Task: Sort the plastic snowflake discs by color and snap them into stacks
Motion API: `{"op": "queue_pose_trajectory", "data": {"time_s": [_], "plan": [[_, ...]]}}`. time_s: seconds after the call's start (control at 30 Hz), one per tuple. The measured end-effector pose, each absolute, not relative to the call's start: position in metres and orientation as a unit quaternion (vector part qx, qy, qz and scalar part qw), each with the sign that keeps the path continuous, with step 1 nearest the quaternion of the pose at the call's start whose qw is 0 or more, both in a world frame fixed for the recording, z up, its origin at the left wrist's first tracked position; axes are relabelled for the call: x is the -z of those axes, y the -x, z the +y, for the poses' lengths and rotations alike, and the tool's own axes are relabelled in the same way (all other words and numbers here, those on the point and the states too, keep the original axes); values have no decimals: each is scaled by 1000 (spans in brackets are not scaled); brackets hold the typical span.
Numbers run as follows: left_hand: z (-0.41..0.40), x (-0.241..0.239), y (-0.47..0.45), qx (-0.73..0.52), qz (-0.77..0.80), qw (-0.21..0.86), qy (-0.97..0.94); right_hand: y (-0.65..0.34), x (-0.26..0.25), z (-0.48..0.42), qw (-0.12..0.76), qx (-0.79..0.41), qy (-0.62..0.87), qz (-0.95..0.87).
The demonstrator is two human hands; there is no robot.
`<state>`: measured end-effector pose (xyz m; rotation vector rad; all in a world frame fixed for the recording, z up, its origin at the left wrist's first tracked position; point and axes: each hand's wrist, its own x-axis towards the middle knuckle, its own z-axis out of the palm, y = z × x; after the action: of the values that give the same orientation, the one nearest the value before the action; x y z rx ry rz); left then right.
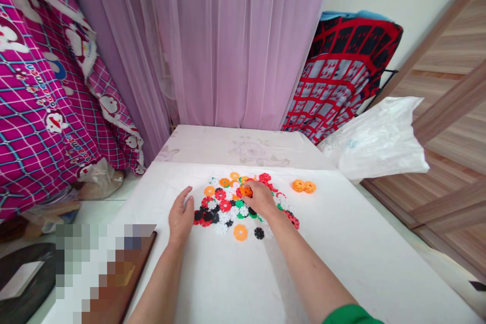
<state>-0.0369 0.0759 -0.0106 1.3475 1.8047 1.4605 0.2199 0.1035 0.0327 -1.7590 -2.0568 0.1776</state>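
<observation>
A heap of plastic snowflake discs (225,205) in red, white, black, green and orange lies on the white-covered table. Over the heap's middle, my right hand (261,198) pinches an orange snowflake disc (246,191) between thumb and fingers. My left hand (181,216) rests at the heap's left edge, thumb and fingers apart, with nothing in it. Close to the heap's near side are a loose orange disc (240,233) and a black disc (258,233). Apart on the right, several orange discs (304,186) overlap in a small group.
The table (235,283) carries a white cloth, with a flower-printed cover (250,151) at its far end. Beyond hangs a purple curtain (228,40). A white plastic bag (379,136) stands at the right edge, beside wooden doors (448,126). Pink checked fabric (49,81) hangs at left.
</observation>
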Motion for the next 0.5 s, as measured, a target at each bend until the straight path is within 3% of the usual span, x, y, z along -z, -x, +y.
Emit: {"op": "queue_pose_trajectory", "data": {"time_s": [0.2, 0.5], "plan": [[75, 8, 37, -520, 655, 226, -499, -219, -31, 54, 352, -96, 618, -697], [74, 5, 34, -520, 661, 226, -492, -194, -10, -13, 316, -152, 589, -728]]}}
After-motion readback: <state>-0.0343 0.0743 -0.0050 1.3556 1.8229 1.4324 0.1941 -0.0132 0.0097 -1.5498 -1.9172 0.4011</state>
